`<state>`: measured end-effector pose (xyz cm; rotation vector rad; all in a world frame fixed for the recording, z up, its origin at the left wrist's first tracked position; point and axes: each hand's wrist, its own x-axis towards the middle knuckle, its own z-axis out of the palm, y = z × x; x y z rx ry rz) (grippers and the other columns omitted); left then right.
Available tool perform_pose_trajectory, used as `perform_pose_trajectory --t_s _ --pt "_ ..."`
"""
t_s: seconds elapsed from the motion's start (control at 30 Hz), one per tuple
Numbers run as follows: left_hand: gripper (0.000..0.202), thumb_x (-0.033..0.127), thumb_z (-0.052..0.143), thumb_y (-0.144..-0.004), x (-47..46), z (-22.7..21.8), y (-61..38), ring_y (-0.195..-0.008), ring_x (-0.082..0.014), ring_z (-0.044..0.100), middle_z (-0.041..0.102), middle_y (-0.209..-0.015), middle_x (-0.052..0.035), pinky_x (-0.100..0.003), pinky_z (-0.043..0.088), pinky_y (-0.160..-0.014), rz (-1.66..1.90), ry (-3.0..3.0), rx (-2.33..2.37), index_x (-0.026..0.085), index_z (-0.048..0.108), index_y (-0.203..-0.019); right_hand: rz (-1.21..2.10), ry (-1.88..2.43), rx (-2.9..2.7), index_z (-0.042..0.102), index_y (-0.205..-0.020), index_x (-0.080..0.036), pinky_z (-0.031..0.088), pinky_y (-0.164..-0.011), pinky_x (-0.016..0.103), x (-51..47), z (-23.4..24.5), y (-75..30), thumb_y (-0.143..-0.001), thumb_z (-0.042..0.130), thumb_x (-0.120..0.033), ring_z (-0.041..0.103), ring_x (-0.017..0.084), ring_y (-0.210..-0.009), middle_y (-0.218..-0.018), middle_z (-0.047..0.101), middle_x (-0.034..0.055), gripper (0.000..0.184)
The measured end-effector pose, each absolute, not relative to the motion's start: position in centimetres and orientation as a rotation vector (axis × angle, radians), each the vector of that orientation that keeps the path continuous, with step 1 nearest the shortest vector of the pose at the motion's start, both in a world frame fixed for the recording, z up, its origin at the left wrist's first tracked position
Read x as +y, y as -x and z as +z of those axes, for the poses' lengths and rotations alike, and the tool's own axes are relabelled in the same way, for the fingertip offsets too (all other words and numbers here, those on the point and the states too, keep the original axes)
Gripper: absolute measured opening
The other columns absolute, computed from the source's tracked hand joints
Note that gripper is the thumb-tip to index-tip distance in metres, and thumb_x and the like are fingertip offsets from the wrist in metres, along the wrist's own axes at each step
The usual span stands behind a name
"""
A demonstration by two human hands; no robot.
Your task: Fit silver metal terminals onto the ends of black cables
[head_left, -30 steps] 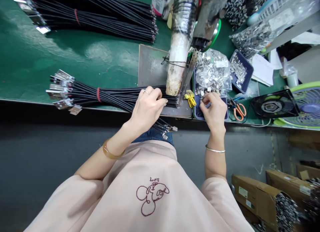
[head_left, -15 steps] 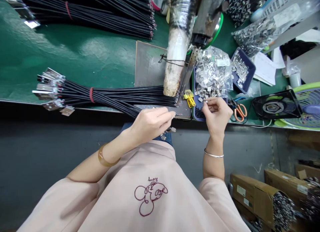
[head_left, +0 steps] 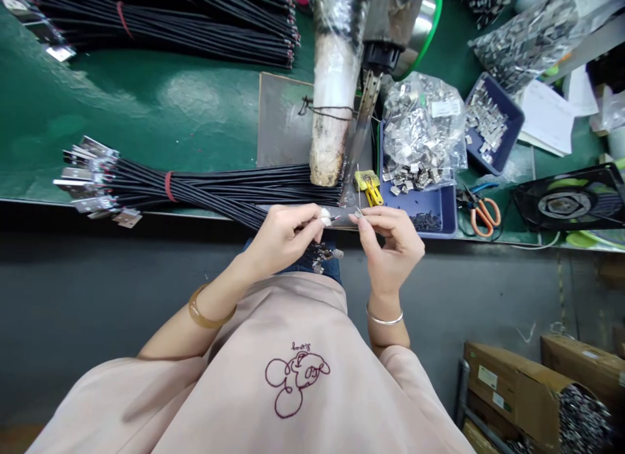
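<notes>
My left hand (head_left: 291,238) is closed in a pinch on a black cable, whose stripped end with small coloured wires (head_left: 334,218) points right past the fingertips. My right hand (head_left: 390,245) pinches a small silver metal piece (head_left: 359,213), probably a connector shell; its exact shape is partly hidden. A short gap separates the two hands. Behind them lies a bundle of black cables (head_left: 209,187), tied with a red band, metal connectors at its left end. A blue tray (head_left: 446,210) beside my right hand holds a clear bag of metal connectors (head_left: 422,125) and small black parts (head_left: 424,221).
A white wrapped pipe (head_left: 334,102) and a slotted metal bar (head_left: 365,115) slope down over the bench. Close by are a yellow tool (head_left: 372,190), orange-handled scissors (head_left: 483,218), a second blue tray (head_left: 515,118) and a black fan (head_left: 561,203). Another cable bundle (head_left: 195,34) lies at the back.
My right hand has moved left from the blue tray, carrying a small metal piece close to my left hand. The cable end now shows at my left fingertips. The view has shifted slightly.
</notes>
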<state>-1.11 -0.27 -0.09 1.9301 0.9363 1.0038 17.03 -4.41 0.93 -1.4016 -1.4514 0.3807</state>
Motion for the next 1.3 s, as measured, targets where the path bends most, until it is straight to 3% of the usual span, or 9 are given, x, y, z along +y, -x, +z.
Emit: perform_pose_trajectory --t_s 0.2,0.47,0.6,0.73,0.93,1.03,1.3 --pt "0.032 0.021 0.055 -0.095 0.0 0.5 1.6 -0.051 -0.0077 0.048 0.061 -0.058 0.0001 -0.022 0.036 -0.052 0.857 -1.686 0.891 0.014 0.062 -0.064 0.745 1.351 -1.457 0.074 -0.088 -0.025 0.066 -0.077 0.03 -4.1 -0.2 -16.6 -0.09 0.067 -0.024 0.074 0.015 -0.091 -0.101 0.075 0.0019 0.006" --pt "0.031 0.018 0.057 -0.093 0.1 0.6 1.6 -0.051 -0.0057 0.041 0.055 -0.055 0.0026 -0.02 0.029 -0.049 0.84 -1.7 0.841 0.013 0.06 -0.063 0.75 1.261 -1.466 0.075 -0.093 -0.028 0.064 -0.08 0.027 -4.3 -0.4 -16.4 -0.09 0.068 -0.018 0.073 0.013 -0.095 -0.103 0.076 0.0001 0.013" --pt "0.022 0.019 0.061 -0.09 0.2 0.6 1.7 -0.054 -0.0066 0.044 0.06 -0.06 0.0009 -0.019 0.033 -0.05 0.865 -1.666 0.815 0.012 0.068 -0.071 0.744 1.288 -1.466 0.074 -0.092 -0.026 0.065 -0.081 0.031 -4.4 -0.7 -16.5 -0.09 0.068 -0.022 0.073 0.016 -0.098 -0.104 0.076 0.0019 0.009" --pt "0.01 0.018 0.068 -0.084 0.1 0.6 1.7 -0.055 -0.0066 0.044 0.064 -0.065 -0.0004 -0.019 0.034 -0.051 0.879 -1.621 0.787 0.012 0.075 -0.079 0.95 1.236 -1.403 0.072 -0.086 -0.024 0.066 -0.079 0.03 -4.3 -0.9 -16.6 -0.089 0.069 -0.026 0.075 0.016 -0.092 -0.105 0.076 0.0026 0.004" --pt "0.005 0.016 0.068 -0.079 -0.4 0.7 0.9 -0.053 -0.0062 0.042 0.052 -0.059 0.0037 -0.019 0.035 -0.052 0.921 -1.401 0.946 0.013 0.068 -0.083 0.547 1.289 -1.378 0.067 -0.101 -0.028 0.066 -0.091 0.042 -5.1 0.3 -16.4 -0.098 0.055 -0.023 0.074 0.019 -0.104 -0.109 0.074 0.0045 0.013" --pt "0.006 0.017 0.066 -0.078 -0.4 0.7 0.5 -0.053 -0.0059 0.038 0.047 -0.057 0.0042 -0.019 0.031 -0.051 0.941 -1.413 0.946 0.012 0.068 -0.075 0.357 1.301 -1.501 0.067 -0.1 -0.03 0.066 -0.09 0.046 -5.4 0.6 -16.4 -0.095 0.06 -0.021 0.075 0.022 -0.101 -0.108 0.076 0.0032 0.012" --pt "0.01 0.02 0.067 -0.075 -0.3 0.7 0.0 -0.054 -0.0057 0.039 0.05 -0.058 0.0027 -0.018 0.03 -0.05 0.978 -1.26 0.984 0.012 0.067 -0.069 0.145 1.214 -1.632 0.069 -0.103 -0.032 0.066 -0.081 0.041 -5.4 -0.3 -16.0 -0.089 0.068 -0.016 0.076 0.021 -0.093 -0.104 0.078 0.001 0.022"
